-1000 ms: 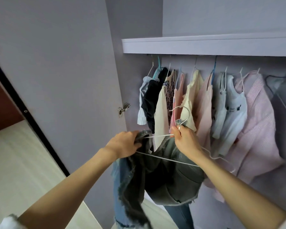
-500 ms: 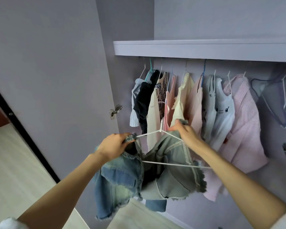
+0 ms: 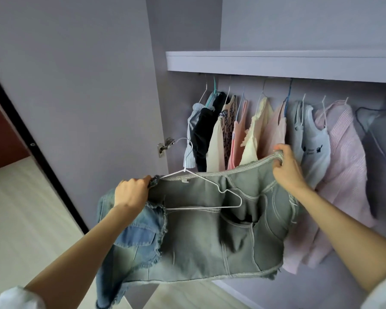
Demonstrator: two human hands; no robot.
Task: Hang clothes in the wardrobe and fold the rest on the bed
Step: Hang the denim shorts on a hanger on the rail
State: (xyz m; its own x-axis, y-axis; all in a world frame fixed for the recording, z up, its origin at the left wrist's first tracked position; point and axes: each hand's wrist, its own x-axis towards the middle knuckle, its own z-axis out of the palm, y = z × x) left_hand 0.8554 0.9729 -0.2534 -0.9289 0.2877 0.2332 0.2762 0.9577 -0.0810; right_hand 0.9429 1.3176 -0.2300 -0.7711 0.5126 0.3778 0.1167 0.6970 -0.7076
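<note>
Denim garment (image 3: 198, 237) spread in front of the open wardrobe (image 3: 276, 61), below its row of hung clothes (image 3: 265, 134). Left hand (image 3: 132, 192) pinches one frayed top corner; right hand (image 3: 288, 168) grips the seamed top edge opposite. White wire hanger (image 3: 201, 186) lies partly inside the cloth, hook free above. Judged soft but fairly heavy and non-slippery; best held by the thick seams while the thin hanger is seated.
</note>
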